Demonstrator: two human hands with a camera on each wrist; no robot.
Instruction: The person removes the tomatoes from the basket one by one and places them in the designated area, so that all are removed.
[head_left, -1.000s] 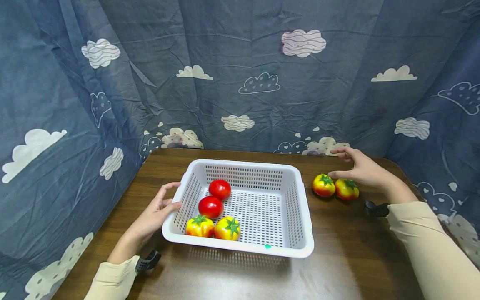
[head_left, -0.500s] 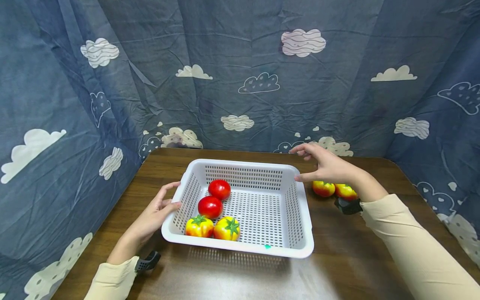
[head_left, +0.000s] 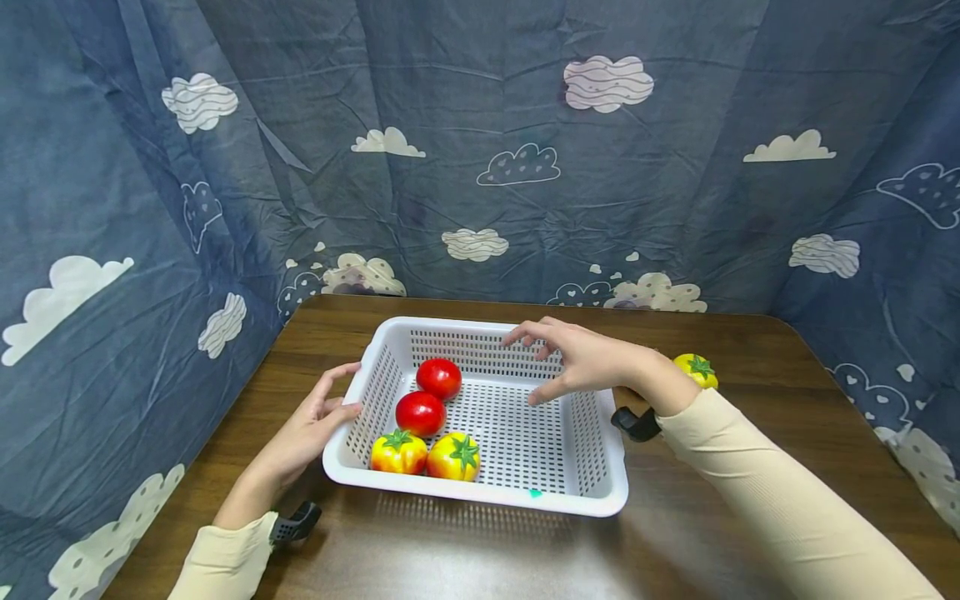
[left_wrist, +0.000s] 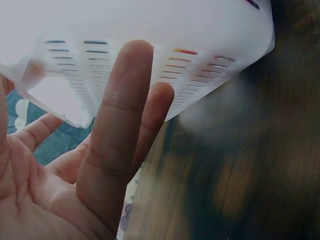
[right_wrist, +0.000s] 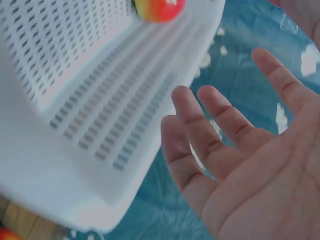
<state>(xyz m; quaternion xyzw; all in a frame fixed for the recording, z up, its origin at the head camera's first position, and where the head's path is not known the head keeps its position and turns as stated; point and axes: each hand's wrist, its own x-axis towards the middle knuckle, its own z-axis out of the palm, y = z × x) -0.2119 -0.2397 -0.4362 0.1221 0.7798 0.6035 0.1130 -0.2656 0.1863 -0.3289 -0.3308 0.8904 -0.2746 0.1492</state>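
Basket: the white basket (head_left: 517, 446) is placed on the brown table (head_left: 600, 558), with its long side turned to the person; a small green mark (head_left: 535, 493) is seen on the near rim.
Left hand: the left hand (head_left: 307, 429) is set against the left end of the basket, at the rim; its fingers and thumb are held apart and fairly straight.
Right hand: the right hand (head_left: 581, 358) is held over the right half of the basket; its fingers are spread, a little bent, with the thumb well apart from them.
Red tomatoes: in the left part of the basket, a far red tomato (head_left: 439, 379) and a near red tomato (head_left: 421, 414) are laid close together.
Mottled tomatoes: a left mottled tomato (head_left: 399, 452) and a right mottled tomato (head_left: 453, 457), yellow and red with green tops, are placed side by side at the near wall.
Outer tomato: an outer tomato (head_left: 696, 371) is left on the table, to the right of the basket; it is partly covered by the right arm.
Wrists: a black strap is worn on each wrist, below a cream sleeve.
Backdrop: the table is backed by a blue cloth (head_left: 450, 200), printed with clouds.
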